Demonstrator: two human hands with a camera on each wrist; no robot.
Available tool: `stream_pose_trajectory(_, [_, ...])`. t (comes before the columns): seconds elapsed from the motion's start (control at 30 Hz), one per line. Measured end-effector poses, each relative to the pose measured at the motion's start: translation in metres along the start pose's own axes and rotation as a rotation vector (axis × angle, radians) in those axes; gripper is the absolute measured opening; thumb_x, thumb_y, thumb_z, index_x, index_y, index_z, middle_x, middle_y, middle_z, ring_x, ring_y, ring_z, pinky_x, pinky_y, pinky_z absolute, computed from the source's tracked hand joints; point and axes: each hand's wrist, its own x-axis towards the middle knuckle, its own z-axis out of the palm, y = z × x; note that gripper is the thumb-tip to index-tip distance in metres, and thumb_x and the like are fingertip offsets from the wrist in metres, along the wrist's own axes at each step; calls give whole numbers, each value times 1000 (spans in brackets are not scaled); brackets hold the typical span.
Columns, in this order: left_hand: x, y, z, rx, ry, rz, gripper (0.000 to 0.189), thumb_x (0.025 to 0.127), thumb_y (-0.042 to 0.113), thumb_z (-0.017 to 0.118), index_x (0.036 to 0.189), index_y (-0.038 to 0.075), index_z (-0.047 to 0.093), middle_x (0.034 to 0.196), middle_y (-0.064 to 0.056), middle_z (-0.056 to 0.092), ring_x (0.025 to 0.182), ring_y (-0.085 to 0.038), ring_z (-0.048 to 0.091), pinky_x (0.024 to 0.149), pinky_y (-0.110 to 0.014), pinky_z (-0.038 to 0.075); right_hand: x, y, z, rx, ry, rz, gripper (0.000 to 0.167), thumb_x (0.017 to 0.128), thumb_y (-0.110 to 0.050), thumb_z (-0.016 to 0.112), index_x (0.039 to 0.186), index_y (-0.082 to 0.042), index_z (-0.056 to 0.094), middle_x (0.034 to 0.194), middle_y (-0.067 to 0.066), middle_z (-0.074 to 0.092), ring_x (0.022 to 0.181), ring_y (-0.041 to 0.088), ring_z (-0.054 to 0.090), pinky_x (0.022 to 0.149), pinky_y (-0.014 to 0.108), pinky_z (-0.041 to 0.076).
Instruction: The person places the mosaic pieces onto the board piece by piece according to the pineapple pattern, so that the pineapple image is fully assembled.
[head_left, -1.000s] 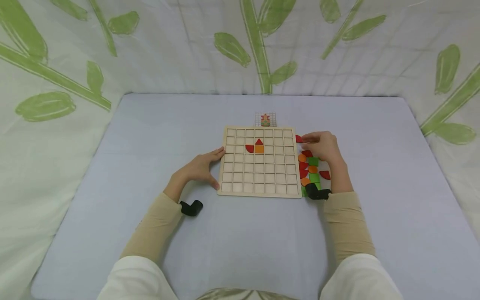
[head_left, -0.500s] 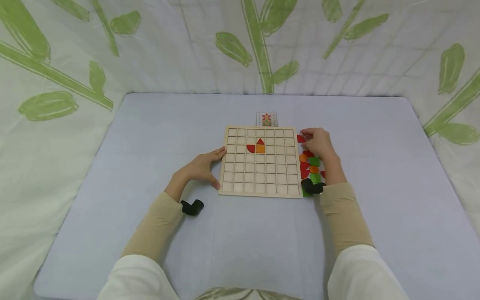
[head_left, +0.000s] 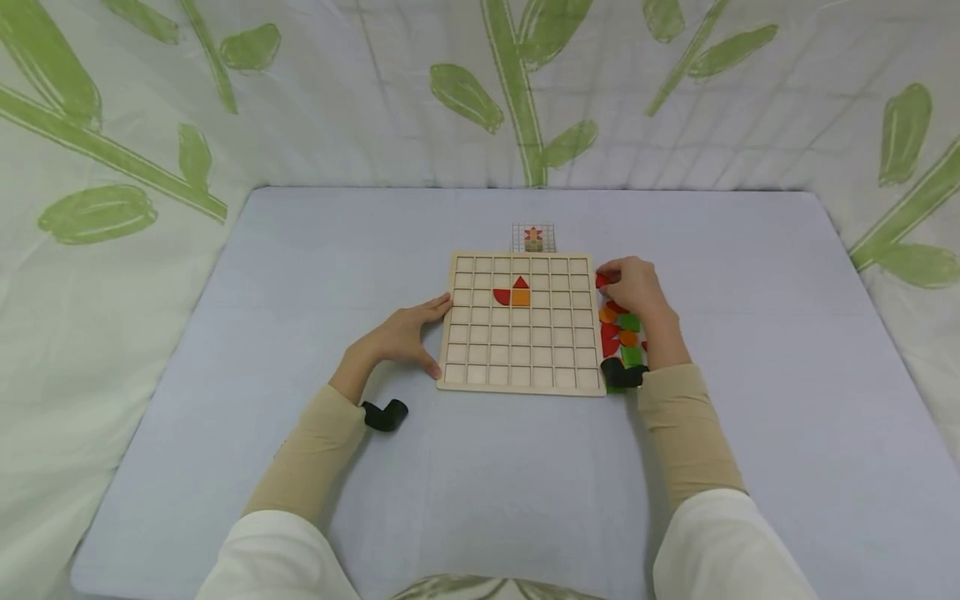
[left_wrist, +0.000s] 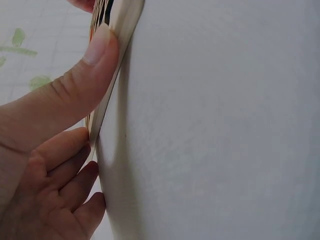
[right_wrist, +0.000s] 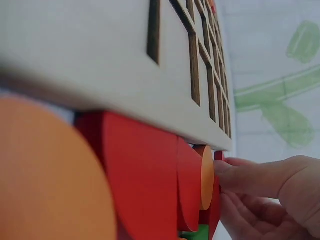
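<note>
The left hand, spread, touches the board along its left side. The right hand pinches a red piece beside the far right corner.

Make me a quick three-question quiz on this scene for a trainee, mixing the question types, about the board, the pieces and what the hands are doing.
1. Count: how many pieces lie on the grid of the wooden board?
2. True or false: both hands are holding red pieces.
3. Fill in the blank: the right hand pinches a ____ piece just beside the board.

Key:
1. Three: a red triangle, a red quarter circle and an orange square.
2. False: the left hand touches the board's left edge; only the right holds a piece.
3. Red; the red piece shows between thumb and fingers.
</note>
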Motion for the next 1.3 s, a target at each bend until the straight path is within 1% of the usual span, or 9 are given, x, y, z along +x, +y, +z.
stream_pose_trajectory(0.23, [0, 0, 0, -2, 4, 4, 115, 62, 20, 92, 152, 1, 24, 161, -11, 15, 146, -33, 15, 116, -50, 18, -5, -1, -2, -58, 56, 13, 32, 92, -9, 59, 118, 10, 55, 112, 28, 57, 99, 40, 52, 89, 50, 48])
stream_pose_trajectory(0.3, [0, 0, 0, -1, 5, 3, 115, 62, 20, 92, 152, 1, 24, 161, -11, 15, 146, -33, 15, 116, -50, 18, -7, -1, -1, -65, 75, 22, 33, 92, -11, 59, 118, 9, 55, 112, 28, 57, 97, 40, 53, 86, 50, 49])
stream_pose_trajectory(0.4, [0, 1, 0, -3, 4, -5, 115, 62, 19, 92, 152, 1, 24, 161, -11, 15, 146, -33, 14, 117, -50, 17, -10, -3, -1, -41, 90, 23, 36, 92, -13, 60, 121, 8, 56, 113, 28, 59, 97, 41, 57, 84, 50, 51])
stream_pose_trajectory(0.53, [0, 1, 0, 0, 4, -10, 115, 62, 20, 92, 152, 1, 24, 161, -11, 15, 146, -33, 14, 117, -49, 17, -12, -9, 2, 38, 97, 13, 36, 91, -17, 63, 119, 6, 59, 114, 26, 60, 102, 40, 55, 85, 48, 51])
stream_pose_trajectory(0.7, [-1, 3, 0, 0, 3, -10, 115, 62, 20, 92, 152, 1, 24, 161, -11, 14, 146, -33, 14, 117, -49, 17, -11, -20, 12, 131, 79, 9, 36, 88, -21, 70, 113, 4, 63, 107, 21, 62, 106, 36, 49, 80, 42, 49])
stream_pose_trajectory(0.8, [-1, 3, 0, 1, 4, -9, 114, 63, 19, 92, 152, 1, 24, 161, -11, 14, 146, -33, 14, 117, -49, 17, -11, -28, 20, 156, 52, 15, 38, 85, -24, 73, 112, 2, 65, 104, 19, 62, 106, 34, 49, 79, 41, 48])
stream_pose_trajectory(1.07, [0, 1, 0, -5, -1, -16, 115, 63, 19, 92, 153, 3, 23, 161, -9, 14, 147, -31, 13, 117, -48, 17, -6, -42, 38, 139, 29, -3, 37, 81, -26, 78, 105, 1, 68, 95, 17, 66, 94, 31, 57, 78, 40, 49])
stream_pose_trajectory(1.17, [0, 0, 1, -8, 5, -7, 114, 62, 19, 92, 153, 2, 24, 161, -10, 14, 147, -32, 14, 117, -49, 17, -5, -45, 42, 123, 22, -7, 36, 81, -25, 79, 103, 1, 69, 94, 17, 68, 92, 30, 58, 76, 39, 49])
stream_pose_trajectory(1.3, [1, -2, 1, -10, 5, -2, 114, 63, 18, 92, 153, 2, 24, 161, -10, 14, 147, -32, 14, 117, -49, 17, -7, -50, 45, 135, 25, 6, 34, 80, -23, 80, 102, 2, 69, 92, 17, 67, 90, 30, 57, 74, 38, 49])
